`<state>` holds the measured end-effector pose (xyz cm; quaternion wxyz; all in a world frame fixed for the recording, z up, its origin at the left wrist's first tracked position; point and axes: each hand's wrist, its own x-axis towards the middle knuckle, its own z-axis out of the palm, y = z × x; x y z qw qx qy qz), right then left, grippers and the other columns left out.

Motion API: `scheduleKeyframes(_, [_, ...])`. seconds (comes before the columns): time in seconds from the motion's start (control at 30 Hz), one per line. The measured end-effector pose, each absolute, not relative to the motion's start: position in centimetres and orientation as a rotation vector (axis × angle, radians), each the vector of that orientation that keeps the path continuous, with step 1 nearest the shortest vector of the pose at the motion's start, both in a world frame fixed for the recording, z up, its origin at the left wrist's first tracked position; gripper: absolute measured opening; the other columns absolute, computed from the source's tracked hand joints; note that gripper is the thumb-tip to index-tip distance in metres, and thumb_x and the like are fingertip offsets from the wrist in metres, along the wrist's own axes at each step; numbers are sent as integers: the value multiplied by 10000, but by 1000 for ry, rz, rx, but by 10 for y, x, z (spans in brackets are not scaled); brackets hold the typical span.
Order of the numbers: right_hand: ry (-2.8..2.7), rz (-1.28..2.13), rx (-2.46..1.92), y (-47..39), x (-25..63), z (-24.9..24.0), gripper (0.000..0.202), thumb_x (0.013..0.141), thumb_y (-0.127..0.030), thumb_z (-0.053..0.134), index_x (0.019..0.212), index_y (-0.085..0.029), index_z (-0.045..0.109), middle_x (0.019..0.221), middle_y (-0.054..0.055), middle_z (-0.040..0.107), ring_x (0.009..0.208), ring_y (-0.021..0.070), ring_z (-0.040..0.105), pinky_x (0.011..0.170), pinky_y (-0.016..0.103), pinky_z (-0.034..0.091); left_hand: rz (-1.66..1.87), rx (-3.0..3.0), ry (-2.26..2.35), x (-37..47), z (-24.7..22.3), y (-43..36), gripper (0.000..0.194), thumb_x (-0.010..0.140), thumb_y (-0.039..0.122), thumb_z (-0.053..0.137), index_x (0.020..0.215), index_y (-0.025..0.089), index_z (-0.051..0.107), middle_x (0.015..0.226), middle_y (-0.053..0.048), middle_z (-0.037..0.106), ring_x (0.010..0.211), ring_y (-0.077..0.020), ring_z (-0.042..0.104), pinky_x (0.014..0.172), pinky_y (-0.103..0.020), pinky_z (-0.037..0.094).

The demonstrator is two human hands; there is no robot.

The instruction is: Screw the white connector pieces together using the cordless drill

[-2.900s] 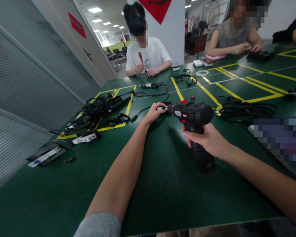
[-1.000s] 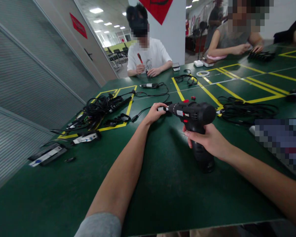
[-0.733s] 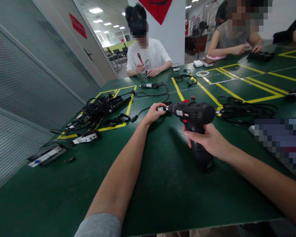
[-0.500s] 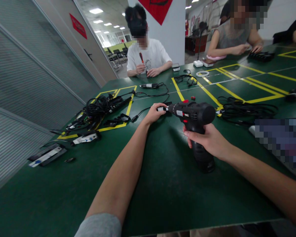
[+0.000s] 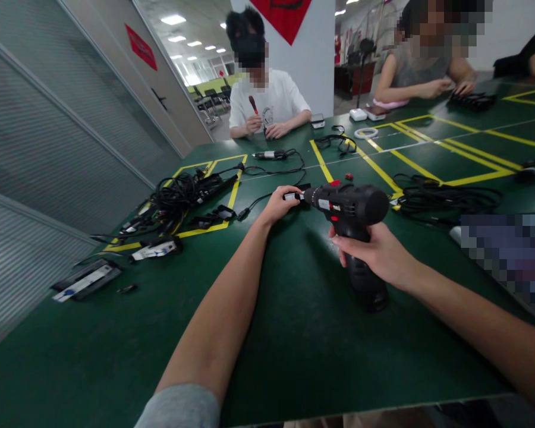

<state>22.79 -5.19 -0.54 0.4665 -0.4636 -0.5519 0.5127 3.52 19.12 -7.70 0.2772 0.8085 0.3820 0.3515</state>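
Observation:
A black cordless drill [image 5: 354, 205] with red parts is in my right hand [image 5: 383, 252], whose fingers wrap round its handle. The drill points left, its tip at a small black device [image 5: 302, 197] on the green table [image 5: 294, 333]. My left hand [image 5: 280, 205] grips that device from the left, fingers curled over it. Part of the device is hidden behind the fingers and the drill tip. A thin black cable with a plug [image 5: 243, 214] lies just left of my left hand.
Tangled black cables [image 5: 178, 196] and opened black casings [image 5: 89, 279] lie at the left. Another cable coil [image 5: 446, 196] and a tablet-like screen [image 5: 512, 255] are at the right. Across the table, a person holds a red-handled screwdriver [image 5: 254, 106]; another person works farther right.
My hands and the drill have stayed nearly still. Across the table, the screwdriver has tilted slightly, and the person at the right has shifted their head a little.

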Motion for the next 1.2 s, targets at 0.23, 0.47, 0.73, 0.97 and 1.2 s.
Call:
scheduleKeyframes(0.23, [-1340,1254,-1169,-53,227,-7,365,807,-353,726,1083,-150,602,717,17,636,598,170,613,560,317,461,941,2157,1048,34,-79,192,325,697,211,662,1017,235,713,1114,-16,680,1099,-215,575,1042,-368,437])
scheduleKeyframes(0.47, [-1328,1313,-1105,-53,230,-8,327,834,-371,696,1057,-159,584,695,6,623,605,169,613,566,312,459,936,2159,1039,34,-79,192,334,700,221,668,1031,236,713,1128,-16,681,1112,-218,571,1052,-371,430])
scheduleKeyframes(0.73, [-1384,1276,-1114,-52,229,-9,277,851,-402,687,966,-184,560,674,4,618,588,167,596,586,326,462,913,2163,1064,34,-77,190,347,702,227,666,1046,228,710,1150,-26,673,1119,-222,565,1055,-380,424])
scheduleKeyframes(0.97, [-1398,1263,-1125,-52,230,-11,274,859,-403,681,970,-185,558,661,3,617,586,163,591,581,317,459,909,2170,1059,35,-74,188,343,694,221,672,1036,223,710,1141,-24,680,1140,-220,557,1072,-376,408])
scheduleKeyframes(1.2, [-1406,1269,-1094,-51,231,-11,254,872,-391,671,974,-186,560,674,1,615,590,159,596,587,317,466,917,2159,1040,34,-76,190,339,697,229,672,1034,230,712,1131,-23,678,1131,-221,560,1067,-379,414])
